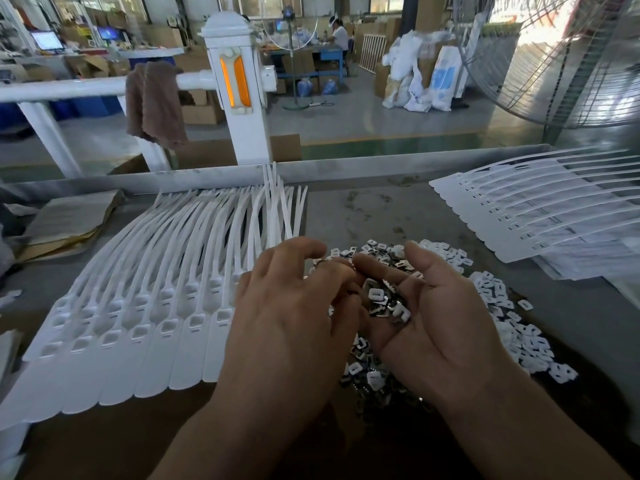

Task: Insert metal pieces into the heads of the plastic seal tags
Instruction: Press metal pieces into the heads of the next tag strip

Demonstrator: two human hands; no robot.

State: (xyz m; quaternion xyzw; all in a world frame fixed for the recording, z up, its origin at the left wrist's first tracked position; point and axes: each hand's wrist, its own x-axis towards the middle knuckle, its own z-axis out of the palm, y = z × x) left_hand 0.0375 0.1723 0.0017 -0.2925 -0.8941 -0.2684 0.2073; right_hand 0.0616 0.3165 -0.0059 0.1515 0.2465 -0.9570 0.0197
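Observation:
A fanned row of white plastic seal tags (145,327) lies on the left of the table, heads with square openings toward me and tails pointing away. A heap of small metal pieces and white plastic clips (377,372) lies in the middle, under both hands. My right hand (440,323) is palm up and cupped, holding a small pile of metal pieces (386,299). My left hand (287,320) is palm down beside it, with its fingertips curled into that pile; what they pinch is hidden.
A second fan of white tags (540,213) lies at the right rear on papers. Loose white clips (519,334) spread right of the heap. Cardboard sheets (69,220) lie at the left rear. A metal rim (381,164) bounds the table's far edge.

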